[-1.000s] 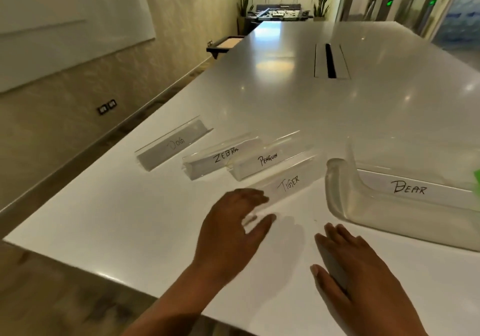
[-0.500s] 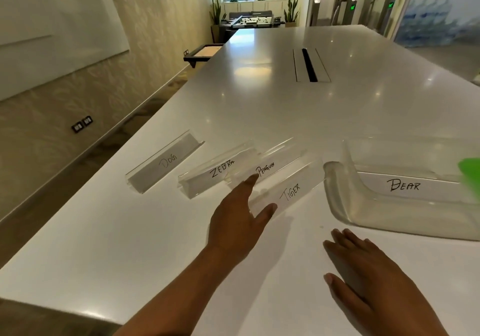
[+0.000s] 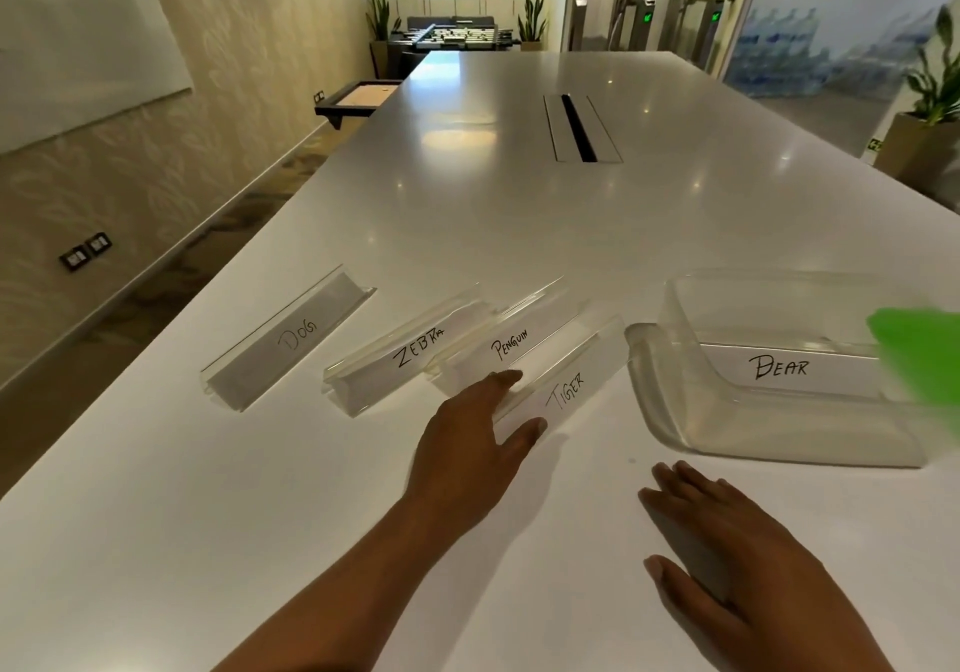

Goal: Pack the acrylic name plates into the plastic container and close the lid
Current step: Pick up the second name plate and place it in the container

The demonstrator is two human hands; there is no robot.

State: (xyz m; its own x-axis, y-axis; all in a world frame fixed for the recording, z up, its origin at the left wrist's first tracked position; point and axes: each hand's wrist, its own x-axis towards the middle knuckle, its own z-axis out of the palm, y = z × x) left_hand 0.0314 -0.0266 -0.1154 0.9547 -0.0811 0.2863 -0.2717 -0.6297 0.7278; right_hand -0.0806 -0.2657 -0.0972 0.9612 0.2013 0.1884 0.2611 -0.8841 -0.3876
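Several clear acrylic name plates lie in a row on the white table: DOG (image 3: 288,338), ZEBRA (image 3: 405,357), PENGUIN (image 3: 511,341) and TIGER (image 3: 569,385). A clear plastic container (image 3: 691,427) stands at the right with the BEAR plate (image 3: 779,367) inside it. My left hand (image 3: 475,450) rests on the near end of the TIGER plate, fingers over its top edge and thumb at its front face. My right hand (image 3: 727,541) lies flat on the table in front of the container, holding nothing. A green lid (image 3: 919,354) shows blurred at the right edge.
The long white table (image 3: 519,234) has a cable slot (image 3: 576,128) in its middle. Its left edge runs beside a wall with sockets (image 3: 85,258). A small side table (image 3: 358,97), a foosball table (image 3: 457,37) and plants stand at the far end.
My left hand has slid forward from short of the plates onto the near end of the TIGER plate. The right hand has stayed flat on the table. The view has shifted right.
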